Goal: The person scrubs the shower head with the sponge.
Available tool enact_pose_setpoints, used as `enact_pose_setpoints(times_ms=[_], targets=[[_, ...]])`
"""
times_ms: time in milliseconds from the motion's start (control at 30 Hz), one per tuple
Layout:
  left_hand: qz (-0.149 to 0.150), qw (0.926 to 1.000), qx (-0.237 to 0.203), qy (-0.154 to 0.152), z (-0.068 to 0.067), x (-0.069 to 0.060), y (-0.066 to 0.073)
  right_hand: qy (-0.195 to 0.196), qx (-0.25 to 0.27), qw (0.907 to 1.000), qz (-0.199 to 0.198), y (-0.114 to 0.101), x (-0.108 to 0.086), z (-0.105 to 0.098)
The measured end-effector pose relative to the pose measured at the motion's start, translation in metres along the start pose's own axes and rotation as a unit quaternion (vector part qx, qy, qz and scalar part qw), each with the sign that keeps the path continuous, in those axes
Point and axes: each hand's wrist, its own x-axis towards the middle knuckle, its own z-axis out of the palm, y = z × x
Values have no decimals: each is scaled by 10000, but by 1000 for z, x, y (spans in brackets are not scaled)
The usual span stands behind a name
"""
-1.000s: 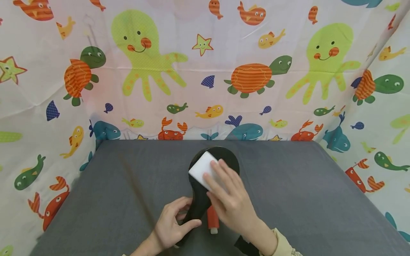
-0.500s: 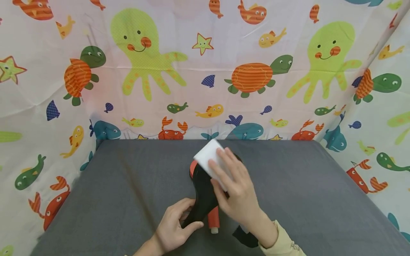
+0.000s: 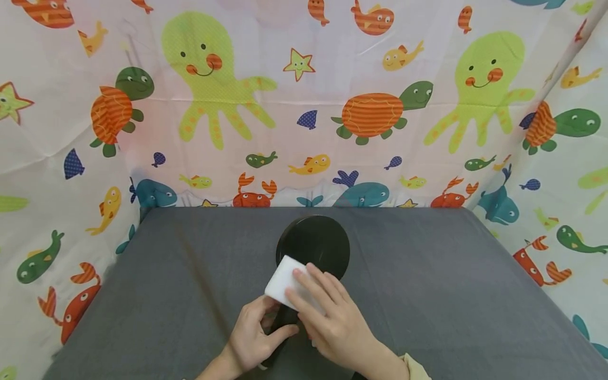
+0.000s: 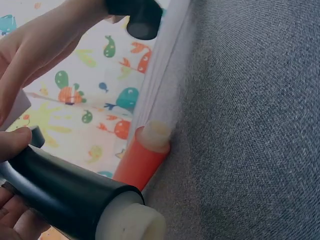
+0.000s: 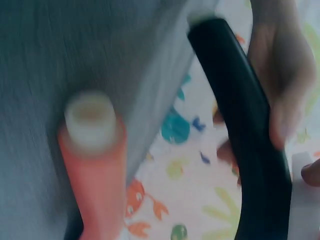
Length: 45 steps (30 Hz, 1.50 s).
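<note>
A black paddle-like thing with a round, dished head (image 3: 313, 243) lies tilted over the grey cloth, its handle towards me. My left hand (image 3: 258, 335) grips that handle between thumb and fingers; a pale plug (image 4: 135, 222) shows at the handle's end. My right hand (image 3: 337, 322) holds a white sponge-like block (image 3: 285, 279) against the neck of the black paddle, close to the left fingertips. Beneath lies a red handle (image 5: 97, 175) with a similar pale end, seen in both wrist views; the right hand hides it in the head view.
Grey cloth (image 3: 427, 285) covers the table. A white curtain (image 3: 285, 105) printed with sea animals stands behind and at both sides. A black band (image 4: 142, 20) is on the right wrist.
My right hand first slides the white block up over the round head, then draws it back towards me onto the neck. The left hand keeps its grip on the handle.
</note>
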Motion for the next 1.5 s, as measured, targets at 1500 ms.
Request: enact_pose_setpoints(times_ms=[1500], targets=[[-431, 9950, -868, -228, 1, -1, 6, 865, 455, 9736, 2061, 60, 12, -18]])
